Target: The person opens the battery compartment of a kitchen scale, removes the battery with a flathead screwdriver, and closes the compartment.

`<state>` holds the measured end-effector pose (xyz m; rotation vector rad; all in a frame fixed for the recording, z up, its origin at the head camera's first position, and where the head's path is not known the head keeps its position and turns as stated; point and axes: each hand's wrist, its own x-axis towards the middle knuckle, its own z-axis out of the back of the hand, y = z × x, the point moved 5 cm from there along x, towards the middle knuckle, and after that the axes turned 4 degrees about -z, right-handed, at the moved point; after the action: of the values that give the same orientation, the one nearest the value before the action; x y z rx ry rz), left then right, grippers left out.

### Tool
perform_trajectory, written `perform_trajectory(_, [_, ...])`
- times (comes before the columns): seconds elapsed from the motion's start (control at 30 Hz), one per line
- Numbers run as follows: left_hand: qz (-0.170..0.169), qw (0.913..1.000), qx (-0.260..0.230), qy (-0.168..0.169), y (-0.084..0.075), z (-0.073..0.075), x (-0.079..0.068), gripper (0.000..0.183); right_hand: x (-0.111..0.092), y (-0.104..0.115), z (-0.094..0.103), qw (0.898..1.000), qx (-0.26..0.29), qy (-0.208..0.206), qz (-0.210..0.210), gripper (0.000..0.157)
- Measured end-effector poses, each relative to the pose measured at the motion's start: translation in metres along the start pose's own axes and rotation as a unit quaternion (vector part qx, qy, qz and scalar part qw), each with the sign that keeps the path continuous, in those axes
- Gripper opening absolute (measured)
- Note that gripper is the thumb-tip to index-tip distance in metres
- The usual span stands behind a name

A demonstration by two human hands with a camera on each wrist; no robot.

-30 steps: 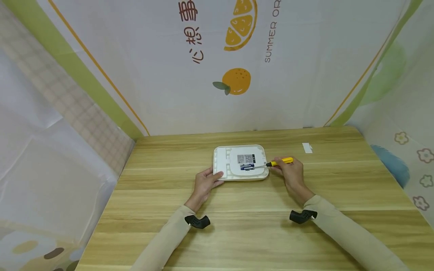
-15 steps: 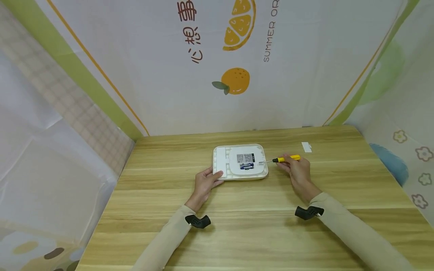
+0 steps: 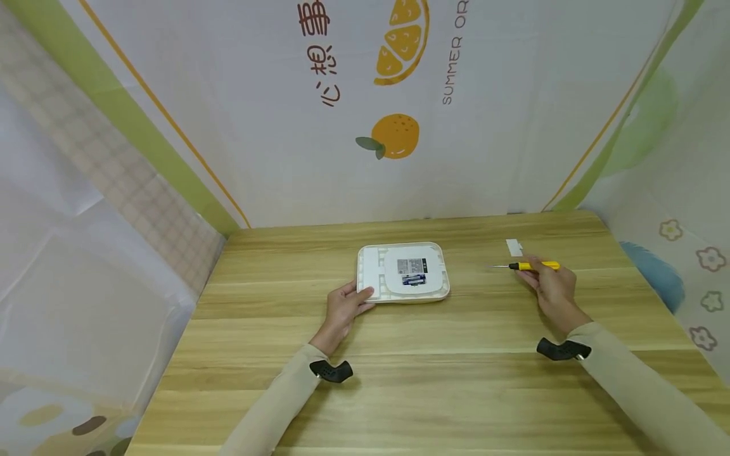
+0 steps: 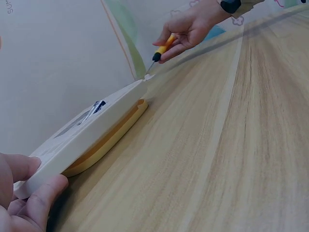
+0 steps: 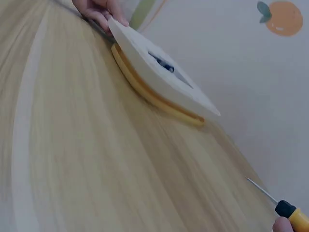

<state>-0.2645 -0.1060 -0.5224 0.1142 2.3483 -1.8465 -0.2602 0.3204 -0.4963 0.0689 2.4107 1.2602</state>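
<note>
Right grip (image 3: 552, 290) holds screwdriver (image 3: 518, 266) (left grip (image 3: 344, 310): white device (image 3: 392, 282))

A wood-grain tabletop (image 3: 410, 399) meets a white cloth (image 3: 274, 183) along its far edge, printed with an orange (image 3: 396, 136), an orange slice (image 3: 403, 43) and brown lettering (image 3: 323, 60). Beyond the right edge show flowers (image 3: 711, 259) and a blue patch (image 3: 654, 277); beyond the far left corner, a checked band (image 3: 137, 206).

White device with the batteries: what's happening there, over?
Left hand grips white device, near left corner. Right hand holds yellow screwdriver, tip off the device. Batteries sit exposed. Small white piece beyond screwdriver, seemingly not in the way.
</note>
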Motion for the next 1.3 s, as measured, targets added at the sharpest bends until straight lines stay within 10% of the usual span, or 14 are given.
perform_trajectory(0.4, [0.004, 1.0, 0.005, -0.004, -0.001, 0.003, -0.001, 0.048, 0.008, -0.006, 0.016, 1.0, -0.006, -0.01, -0.002, 0.009])
perform_trajectory(0.73, [-0.003, 1.0, 0.008, 0.006, 0.0, 0.001, 0.001, 0.049, 0.017, 0.012, 0.032, 0.982, -0.177, 0.04, 0.047, 0.007])
perform_trajectory(0.83, [-0.006, 0.9999, 0.01, 0.007, 0.0, 0.001, 0.001, 0.049, 0.018, 0.025, 0.039, 0.925, -0.363, 0.035, 0.106, 0.031])
perform_trajectory(1.03, [-0.006, 0.9999, 0.011, 0.005, 0.0, 0.001, 0.001, 0.047, 0.012, 0.043, 0.037, 0.72, -0.635, 0.037, 0.277, 0.041])
perform_trajectory(1.17, [-0.006, 0.9999, 0.01, 0.005, 0.0, 0.001, 0.001, 0.047, 0.008, 0.042, 0.031, 0.649, -0.671, 0.062, 0.353, 0.032])
perform_trajectory(1.3, [-0.007, 0.9999, 0.008, 0.008, 0.0, 0.001, 0.0, 0.049, 0.006, 0.035, 0.03, 0.623, -0.685, 0.059, 0.373, 0.031])
